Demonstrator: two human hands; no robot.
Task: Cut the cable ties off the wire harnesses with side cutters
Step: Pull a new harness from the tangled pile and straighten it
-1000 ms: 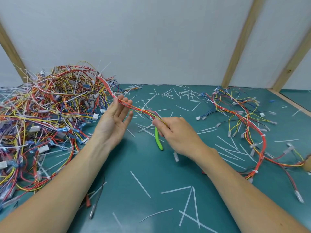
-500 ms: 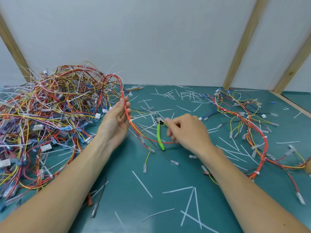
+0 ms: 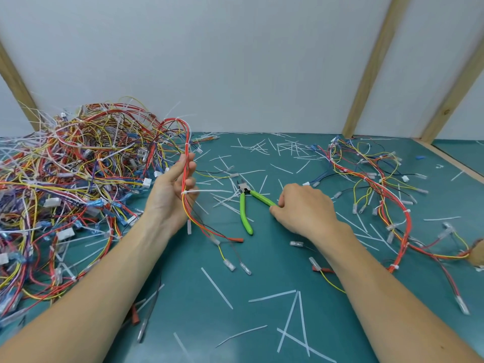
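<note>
Our left hand (image 3: 172,197) grips red harness (image 3: 186,163) w/ white tie (image 3: 195,191); right hand (image 3: 305,208) pinches cutters (image 3: 245,205) (green handles, splayed)

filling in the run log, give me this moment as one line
left hand: holds red wire harness | right hand: pinches green-handled side cutters on table | white cable tie: uncut

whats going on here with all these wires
A person is cutting cable ties off wire harnesses at a green table. The left hand holds up one red and yellow harness with a white cable tie on it. The right hand pinches one handle of the green side cutters, which lie open on the table. A tangled pile sits left; cut tie strips litter the surface.
</note>
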